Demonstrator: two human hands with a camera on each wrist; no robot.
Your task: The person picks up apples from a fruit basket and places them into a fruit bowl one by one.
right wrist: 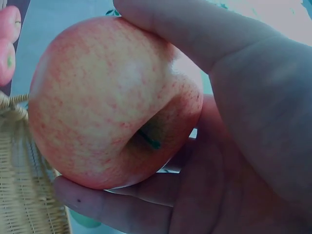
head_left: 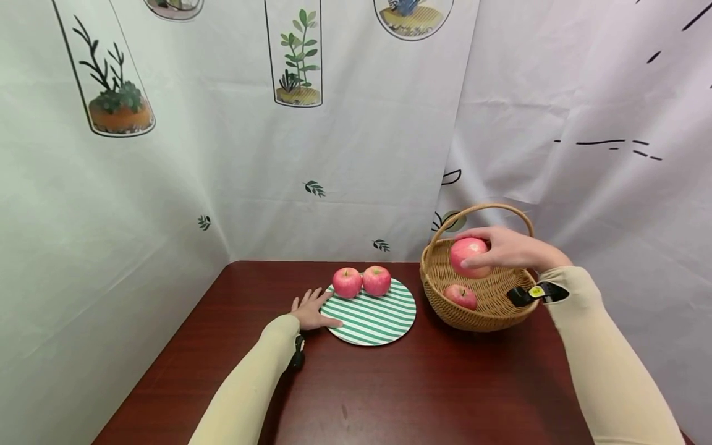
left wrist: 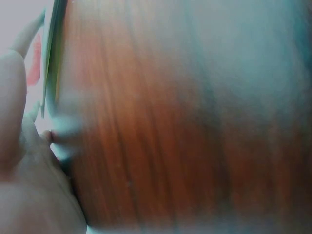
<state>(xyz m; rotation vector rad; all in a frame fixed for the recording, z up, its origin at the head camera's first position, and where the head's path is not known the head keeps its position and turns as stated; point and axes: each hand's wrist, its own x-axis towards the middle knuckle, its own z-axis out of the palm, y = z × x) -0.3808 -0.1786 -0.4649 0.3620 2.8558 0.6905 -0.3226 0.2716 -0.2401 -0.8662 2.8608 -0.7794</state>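
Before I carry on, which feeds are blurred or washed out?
Left wrist: wooden tabletop smeared and soft, pale bluish haze at upper right; right wrist: apple fairly sharp, right hand shadowed across the palm, upper-right corner washed out; head: evenly lit, green-striped round placemat and wicker basket clear.

A reddish-brown wood-grained table (head_left: 345,395) spreads beneath the left fingers (head_left: 324,298). Beyond them hangs a white fabric backdrop (head_left: 378,148), printed with leaf sprigs (head_left: 314,188) and, higher, plant terrariums (head_left: 119,111); black strokes (head_left: 601,142) mark it above and right of the right fingers (head_left: 479,232).
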